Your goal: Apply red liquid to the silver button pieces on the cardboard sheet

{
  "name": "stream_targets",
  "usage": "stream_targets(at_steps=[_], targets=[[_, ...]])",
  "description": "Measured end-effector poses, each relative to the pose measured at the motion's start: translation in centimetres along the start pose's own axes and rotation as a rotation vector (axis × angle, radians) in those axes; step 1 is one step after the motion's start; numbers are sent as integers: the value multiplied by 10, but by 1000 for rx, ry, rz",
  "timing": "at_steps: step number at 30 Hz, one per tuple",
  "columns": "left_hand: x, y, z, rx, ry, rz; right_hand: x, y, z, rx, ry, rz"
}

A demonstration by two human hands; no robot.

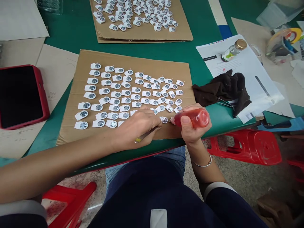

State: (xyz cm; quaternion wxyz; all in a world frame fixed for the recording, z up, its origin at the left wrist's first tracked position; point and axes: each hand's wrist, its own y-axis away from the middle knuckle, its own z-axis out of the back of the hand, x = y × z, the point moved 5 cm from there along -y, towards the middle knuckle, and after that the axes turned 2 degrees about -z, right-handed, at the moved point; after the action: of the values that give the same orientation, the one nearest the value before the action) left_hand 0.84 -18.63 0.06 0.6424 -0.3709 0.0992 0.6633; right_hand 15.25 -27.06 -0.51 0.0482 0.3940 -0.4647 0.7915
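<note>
My left hand (139, 128) is closed around a thin metal tool with a yellow mark (144, 135); its working end is hidden by my fingers. This hand rests low over a brown cardboard sheet (68, 126), covering part of the bottom rows. My right hand (193, 131) grips a red squeeze bottle (196, 117), tilted with its nozzle towards the left. The nozzle end is close to a small oval badge (163, 119) at the sheet's lower right. Many such silver-and-dark ovals, each with a white paper tab, lie in rows on the cardboard.
Another cardboard sheet (142, 36) with similar pieces lies behind. A phone in a red case (22, 96) sits left. Right are a brown cloth (222, 87), tweezers (225, 103), a small glass jar (234, 50) on printed paper, and a red stool (258, 147) below the table.
</note>
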Motion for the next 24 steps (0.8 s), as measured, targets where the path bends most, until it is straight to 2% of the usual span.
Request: stream_targets(at_steps=[18,24], targets=[[6,-4,2,47,61,51,-1,-1,0,36,18,-22],[8,-3,2,-8,83,18,-3,0,-1,33,-6,-36]])
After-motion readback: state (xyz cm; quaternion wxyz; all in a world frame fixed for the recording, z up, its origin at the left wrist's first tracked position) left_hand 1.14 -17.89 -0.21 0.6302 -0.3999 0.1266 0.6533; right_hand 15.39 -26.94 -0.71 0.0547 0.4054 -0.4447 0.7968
